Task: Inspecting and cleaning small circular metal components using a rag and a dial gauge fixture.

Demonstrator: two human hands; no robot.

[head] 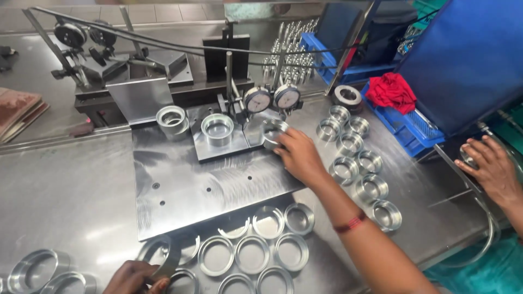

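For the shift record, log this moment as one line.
left hand: holds metal ring | right hand: on ring at gauge fixture | dial gauges behind

Both arms are bare, with no sleeves and no gloves. The right hand (298, 155) has a thin red thread band (350, 222) tied around its wrist. The left hand (133, 277) shows only partly at the bottom edge, with nothing worn on its fingers that can be seen.

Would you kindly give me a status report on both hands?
Left hand grips a metal ring. Right hand on ring at gauge fixture. Another person's hand far right.
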